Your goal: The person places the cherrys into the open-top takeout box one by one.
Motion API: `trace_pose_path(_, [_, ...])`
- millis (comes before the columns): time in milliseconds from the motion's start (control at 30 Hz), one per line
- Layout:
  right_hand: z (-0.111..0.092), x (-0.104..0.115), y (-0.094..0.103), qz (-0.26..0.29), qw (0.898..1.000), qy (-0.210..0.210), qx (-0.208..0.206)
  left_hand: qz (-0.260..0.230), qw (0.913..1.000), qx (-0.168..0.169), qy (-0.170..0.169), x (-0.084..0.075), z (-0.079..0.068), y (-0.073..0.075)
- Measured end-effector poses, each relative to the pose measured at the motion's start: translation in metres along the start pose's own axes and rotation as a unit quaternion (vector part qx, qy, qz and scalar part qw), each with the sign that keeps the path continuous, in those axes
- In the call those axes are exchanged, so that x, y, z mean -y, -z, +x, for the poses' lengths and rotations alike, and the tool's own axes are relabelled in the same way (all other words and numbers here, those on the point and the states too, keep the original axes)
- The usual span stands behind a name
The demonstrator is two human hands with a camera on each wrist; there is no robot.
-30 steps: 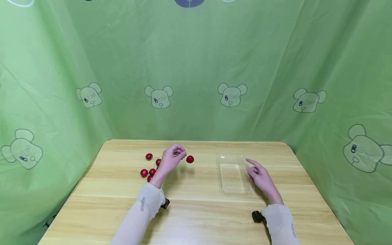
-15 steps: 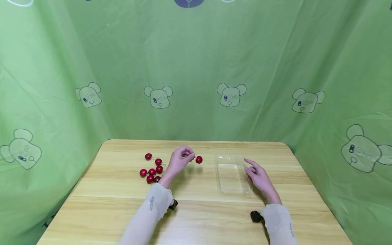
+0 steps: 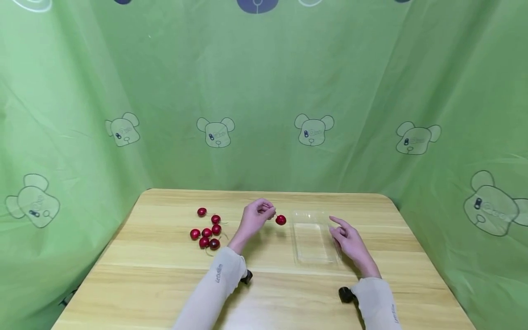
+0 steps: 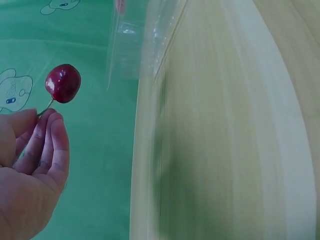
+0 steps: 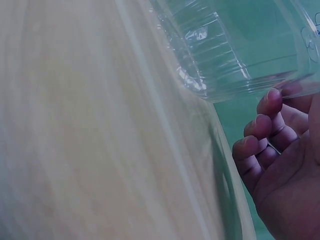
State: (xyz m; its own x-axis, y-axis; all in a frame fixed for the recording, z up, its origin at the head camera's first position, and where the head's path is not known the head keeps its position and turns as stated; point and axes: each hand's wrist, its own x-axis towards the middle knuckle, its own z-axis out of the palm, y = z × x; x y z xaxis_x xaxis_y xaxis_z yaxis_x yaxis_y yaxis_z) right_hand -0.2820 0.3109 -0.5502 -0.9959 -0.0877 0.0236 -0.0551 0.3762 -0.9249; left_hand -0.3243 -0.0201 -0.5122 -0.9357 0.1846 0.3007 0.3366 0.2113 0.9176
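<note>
My left hand (image 3: 256,219) pinches the thin stem of a red cherry (image 3: 280,220) and holds it above the table, a little left of a clear plastic box (image 3: 296,247). In the left wrist view, the shiny cherry (image 4: 63,83) points up from between thumb and fingers. At the box's right side, my right hand (image 3: 349,240) holds the rim, its index finger stretched toward the far corner. Curled fingers (image 5: 258,126) lie against the box wall (image 5: 220,95) in the right wrist view; part of the grip is seen only through plastic.
Several more stemmed cherries (image 3: 206,233) lie loosely grouped on the left of the wooden table (image 3: 288,302). A green curtain (image 3: 264,160) with bear faces stands behind the table and along both sides.
My left hand has carried the cherry rightward toward the box, uncovering the cherries its arm was partly hiding. My right hand and the box have stayed nearly in place.
</note>
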Motion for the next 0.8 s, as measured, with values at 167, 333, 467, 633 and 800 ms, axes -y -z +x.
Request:
trace_pose_path(167, [-0.002,0.0,-0.001,-0.009,1.0,0.008,-0.002,0.033,0.9993,-0.01,-0.012,-0.001,0.004,-0.009])
trace_pose_path(333, [-0.002,-0.002,-0.001,-0.007,1.0,0.015,-0.011,0.04,0.9992,-0.002,-0.005,-0.001,0.007,-0.015])
trace_pose_path(467, [-0.001,-0.002,0.0,-0.005,1.0,0.013,-0.014,0.026,0.9996,0.01,-0.002,0.0,0.007,-0.019])
trace_pose_path(633, [0.0,-0.002,0.0,-0.011,1.0,0.012,-0.011,0.006,0.9998,0.018,-0.003,0.0,0.006,-0.022])
trace_pose_path(800, [0.002,-0.002,0.0,-0.016,1.0,0.01,-0.006,-0.02,0.9993,0.027,0.017,0.0,0.005,-0.025])
